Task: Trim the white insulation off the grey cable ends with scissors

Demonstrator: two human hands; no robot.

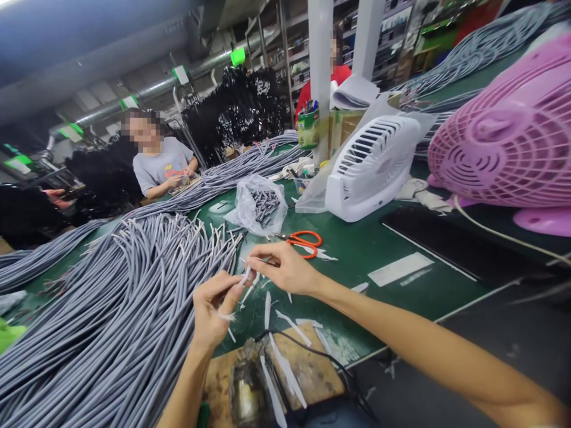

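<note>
My left hand [213,309] is closed in a pinch on a thin white strip [244,278] just above the green table [379,249]. My right hand [280,267] is also pinched, gripping the other end of the same white strip near a grey cable tip. A big pile of grey cables [116,315] lies to the left of both hands, ends pointing toward them. Loose white strips [285,356] litter the table and a worn wooden block [307,368] in front of me.
Orange scissors [306,241] lie just beyond my right hand. A plastic bag of small dark parts [262,205], a white fan [372,166] and a pink fan [513,131] stand behind. One person in a grey shirt [160,166] sits across; another in red [334,74] is farther back.
</note>
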